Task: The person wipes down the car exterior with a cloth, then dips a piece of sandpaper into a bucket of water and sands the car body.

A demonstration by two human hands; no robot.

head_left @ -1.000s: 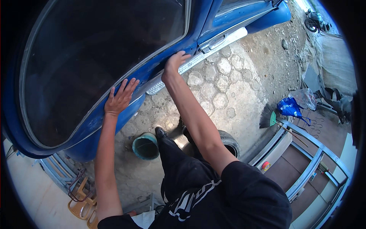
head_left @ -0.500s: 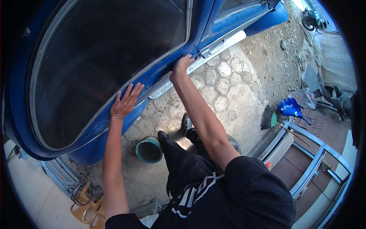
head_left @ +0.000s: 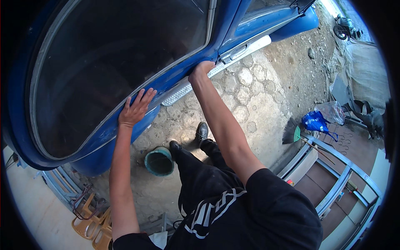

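A blue car fills the upper left of the view, its long axis slanting from the lower left up to the upper right, with its side turned toward the person; I cannot tell for sure which end is the front. A large dark window takes up much of that side, and a silver running board follows the same slant below it. The left hand lies open and flat on the blue panel just below the window, fingers spread and pointing up toward the right. The right hand is up against the body farther along, near the door gap; its fingers are mostly hidden, so I cannot tell whether they grip anything. A second ago this hand was a little farther left, with its fingers stretched out in plain sight. The left hand keeps to the same panel. The right shoe, largely covered by the forearm then, now shows whole on the stone floor, while a green bucket stands beside the left shoe.
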